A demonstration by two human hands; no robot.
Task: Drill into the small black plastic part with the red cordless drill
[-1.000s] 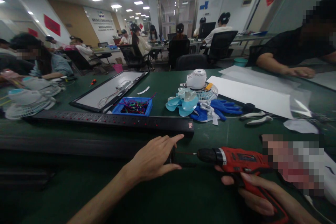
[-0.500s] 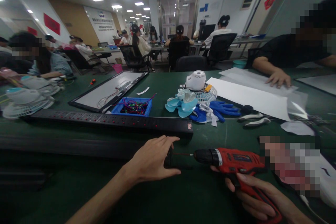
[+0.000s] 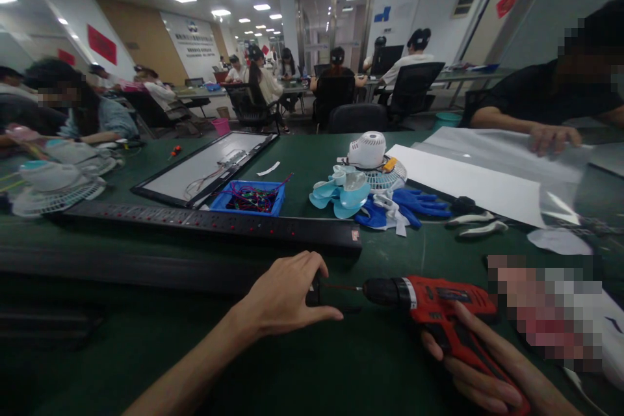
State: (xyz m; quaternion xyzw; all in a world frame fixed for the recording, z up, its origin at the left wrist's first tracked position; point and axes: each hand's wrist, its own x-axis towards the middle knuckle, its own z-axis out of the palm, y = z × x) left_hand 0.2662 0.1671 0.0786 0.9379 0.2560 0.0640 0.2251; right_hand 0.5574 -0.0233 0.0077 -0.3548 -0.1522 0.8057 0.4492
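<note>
Now | left hand (image 3: 283, 296) fingers spread on black part (image 3: 316, 292) | right hand (image 3: 480, 364) fingers wrapped around red drill (image 3: 439, 305)

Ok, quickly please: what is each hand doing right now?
Left hand: open, fingers spread, steadying a small dark part on the table.
Right hand: closed around the red drill.

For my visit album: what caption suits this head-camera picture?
Right hand aims a red cordless drill at a small black part steadied by the left hand.
</note>
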